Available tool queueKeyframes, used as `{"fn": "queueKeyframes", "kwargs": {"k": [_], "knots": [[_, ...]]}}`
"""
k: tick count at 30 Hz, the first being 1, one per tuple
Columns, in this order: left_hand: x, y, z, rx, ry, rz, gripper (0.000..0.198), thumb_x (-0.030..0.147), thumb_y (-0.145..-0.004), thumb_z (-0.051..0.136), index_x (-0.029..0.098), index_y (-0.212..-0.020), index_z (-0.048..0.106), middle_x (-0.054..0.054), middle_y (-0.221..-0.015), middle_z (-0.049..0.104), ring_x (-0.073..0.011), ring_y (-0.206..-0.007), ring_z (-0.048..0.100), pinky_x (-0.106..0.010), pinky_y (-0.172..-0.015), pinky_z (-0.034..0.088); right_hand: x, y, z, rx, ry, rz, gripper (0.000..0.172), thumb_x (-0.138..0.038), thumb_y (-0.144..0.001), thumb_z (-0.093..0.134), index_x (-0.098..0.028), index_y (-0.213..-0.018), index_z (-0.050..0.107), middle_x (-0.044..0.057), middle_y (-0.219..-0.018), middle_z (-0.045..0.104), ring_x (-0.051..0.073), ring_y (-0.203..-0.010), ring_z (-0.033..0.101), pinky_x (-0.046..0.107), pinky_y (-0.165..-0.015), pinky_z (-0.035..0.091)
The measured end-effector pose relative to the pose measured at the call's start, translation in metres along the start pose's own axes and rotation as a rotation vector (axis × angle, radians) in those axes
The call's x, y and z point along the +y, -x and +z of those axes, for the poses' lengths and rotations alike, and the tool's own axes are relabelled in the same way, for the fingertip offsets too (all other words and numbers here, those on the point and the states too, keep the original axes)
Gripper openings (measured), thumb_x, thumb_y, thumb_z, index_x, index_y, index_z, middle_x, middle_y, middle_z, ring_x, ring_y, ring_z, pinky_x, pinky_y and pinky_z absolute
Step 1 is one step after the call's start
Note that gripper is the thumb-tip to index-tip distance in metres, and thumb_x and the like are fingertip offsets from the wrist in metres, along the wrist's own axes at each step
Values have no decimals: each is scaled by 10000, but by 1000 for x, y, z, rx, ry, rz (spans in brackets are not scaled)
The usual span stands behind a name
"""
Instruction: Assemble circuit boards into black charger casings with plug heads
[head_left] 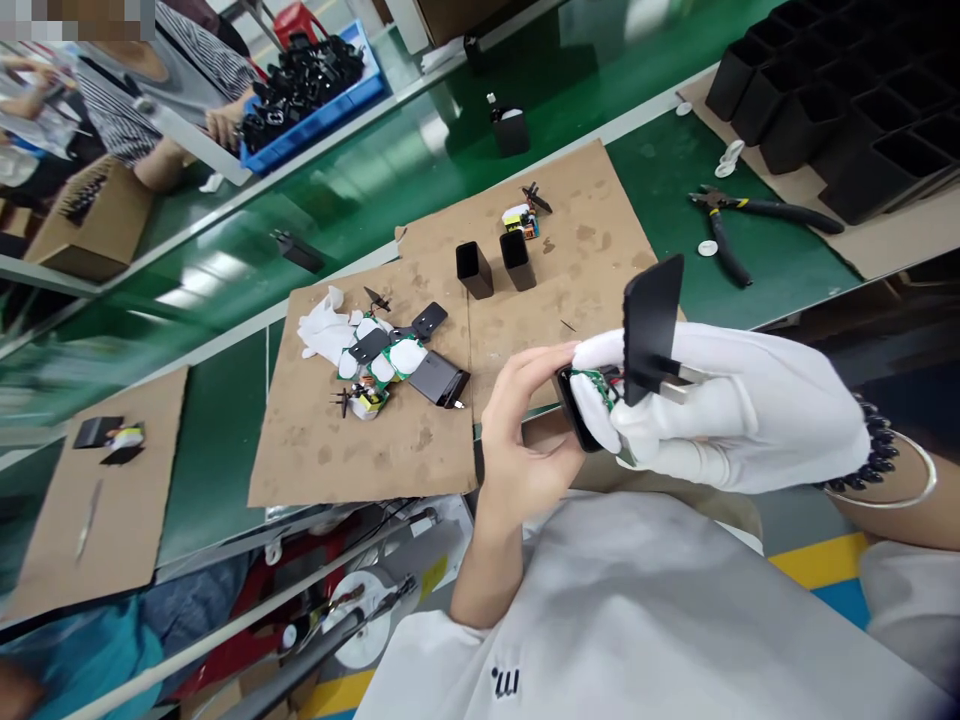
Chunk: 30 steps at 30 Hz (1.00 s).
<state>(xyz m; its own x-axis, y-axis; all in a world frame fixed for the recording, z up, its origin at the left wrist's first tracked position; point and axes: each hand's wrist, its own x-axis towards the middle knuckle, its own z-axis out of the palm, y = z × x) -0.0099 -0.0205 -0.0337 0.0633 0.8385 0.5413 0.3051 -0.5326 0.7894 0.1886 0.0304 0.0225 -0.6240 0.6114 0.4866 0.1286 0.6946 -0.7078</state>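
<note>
My bare left hand [517,430] is closed around a black plastic housing [576,412] near my chest. In my gloved right hand [697,420] is a circuit board [597,400] with a white pad on it, partly inside the housing's mouth. A black end cap with metal plug pins [654,325] stands up beside the right fingers, apparently joined to the board by wires. On the cardboard ahead stand two open black housings [474,271], with a loose circuit board [520,219] behind them. To their left lie several boards with white pads [405,356], a closed black adapter [439,378] and a white glove [327,328].
Black-handled cutters [724,225] lie at right, near rows of open black housings [802,110]. A green conveyor belt [360,215] crosses behind, carrying black adapters. Beyond it, a co-worker's hand [225,125] touches a blue bin [367,85] of black parts.
</note>
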Motion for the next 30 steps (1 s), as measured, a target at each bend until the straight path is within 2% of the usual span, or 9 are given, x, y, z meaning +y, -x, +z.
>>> {"fn": "queueKeyframes", "kwargs": {"k": [2, 5, 8, 12, 15, 18, 25, 30], "knots": [[-9, 0, 4, 4, -23, -33, 502, 226, -807, 726, 263, -1290, 597, -44, -1257, 700, -243, -1191, 667, -402, -1039, 538, 7, 2, 2, -55, 108, -80, 97, -201, -917, 623, -266, -903, 693, 42, -1029, 738, 164, -926, 709, 305, -817, 610], [-30, 1, 14, -10, -45, -119, 523, 270, -765, 787, 226, -1256, 614, -73, -1246, 713, -263, -1180, 672, -409, -1031, 535, 26, 7, 8, -25, 201, -94, 114, -173, -924, 614, -257, -860, 659, 28, -912, 716, 150, -811, 687, 285, -717, 586], [-51, 3, 24, -58, 0, -238, 580, 240, -712, 839, 216, -1250, 623, -96, -1255, 717, -286, -1191, 670, -436, -1040, 524, 50, 13, 17, 49, 127, -84, 87, -181, -910, 640, -264, -936, 636, -3, -867, 717, 147, -805, 690, 298, -761, 597], [-67, 3, 32, -105, 47, -335, 638, 153, -664, 855, 212, -1258, 627, -119, -1281, 706, -308, -1209, 658, -472, -1055, 509, 73, 21, 27, 153, 22, -48, 169, -177, -872, 675, -273, -997, 612, -7, -853, 717, 160, -799, 704, 337, -793, 615], [-70, 2, 33, -112, 36, -353, 642, 146, -654, 863, 217, -1251, 636, -118, -1299, 698, -320, -1233, 640, -499, -1077, 489, 78, 23, 30, 184, 2, 4, 222, -152, -855, 691, -294, -1005, 612, -13, -854, 718, 169, -822, 715, 356, -841, 616], [-70, 3, 33, -95, 21, -352, 652, 186, -648, 883, 211, -1250, 632, -123, -1307, 694, -333, -1256, 623, -515, -1093, 473, 77, 21, 30, 160, 17, -20, 233, -129, -858, 678, -293, -1005, 603, -12, -863, 710, 174, -820, 703, 358, -814, 606], [-68, 2, 31, -110, -44, -334, 609, 269, -689, 877, 225, -1242, 625, -108, -1288, 702, -320, -1237, 626, -492, -1101, 468, 76, 16, 26, 40, 128, -61, 155, -140, -901, 624, -259, -993, 584, 38, -945, 696, 185, -856, 664, 354, -785, 573], [-67, 2, 31, -105, -66, -360, 614, 240, -676, 870, 230, -1239, 626, -100, -1257, 706, -330, -1216, 627, -503, -1091, 475, 75, 13, 20, -66, 214, -49, 36, -209, -944, 606, -203, -978, 616, 66, -962, 686, 191, -876, 651, 347, -786, 558]]}}
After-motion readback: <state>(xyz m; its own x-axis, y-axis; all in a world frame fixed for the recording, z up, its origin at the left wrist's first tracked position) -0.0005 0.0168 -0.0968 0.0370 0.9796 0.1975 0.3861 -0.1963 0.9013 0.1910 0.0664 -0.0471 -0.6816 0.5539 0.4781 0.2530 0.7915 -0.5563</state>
